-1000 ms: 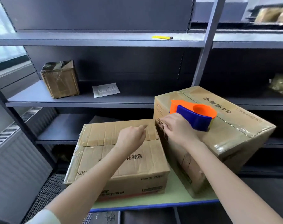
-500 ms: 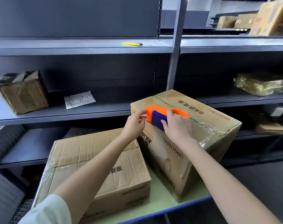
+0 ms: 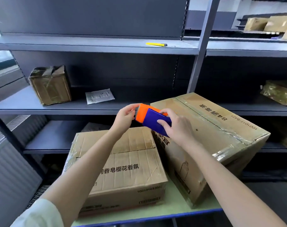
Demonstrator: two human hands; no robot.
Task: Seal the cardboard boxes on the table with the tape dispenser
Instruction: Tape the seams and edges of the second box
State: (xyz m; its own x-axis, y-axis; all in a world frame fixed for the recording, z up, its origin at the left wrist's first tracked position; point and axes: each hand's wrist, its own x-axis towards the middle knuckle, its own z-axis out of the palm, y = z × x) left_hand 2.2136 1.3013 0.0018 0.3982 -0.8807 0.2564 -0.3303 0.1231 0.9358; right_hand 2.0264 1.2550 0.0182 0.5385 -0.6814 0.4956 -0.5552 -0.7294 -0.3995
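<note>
Both hands hold an orange and blue tape dispenser (image 3: 150,117) in the air, above the gap between two cardboard boxes. My right hand (image 3: 175,126) grips its blue body from the right. My left hand (image 3: 125,117) pinches at its orange front end, by the toothed edge. The lower box (image 3: 123,167) on the left lies flat with its top flaps meeting in an untaped seam. The taller box (image 3: 210,138) on the right has clear tape along its top seam. Both stand on a pale green table (image 3: 172,208).
Grey metal shelving rises behind the table. On it are a small taped box (image 3: 51,86), a white packet (image 3: 100,96), a yellow utility knife (image 3: 156,44) and a plastic-wrapped parcel (image 3: 280,94). More boxes (image 3: 270,23) sit top right. A radiator (image 3: 10,169) stands at left.
The dispenser has been lifted off the taller box's top and tilted. My left hand left the lower box and came up to its orange front end. The camera view shifted.
</note>
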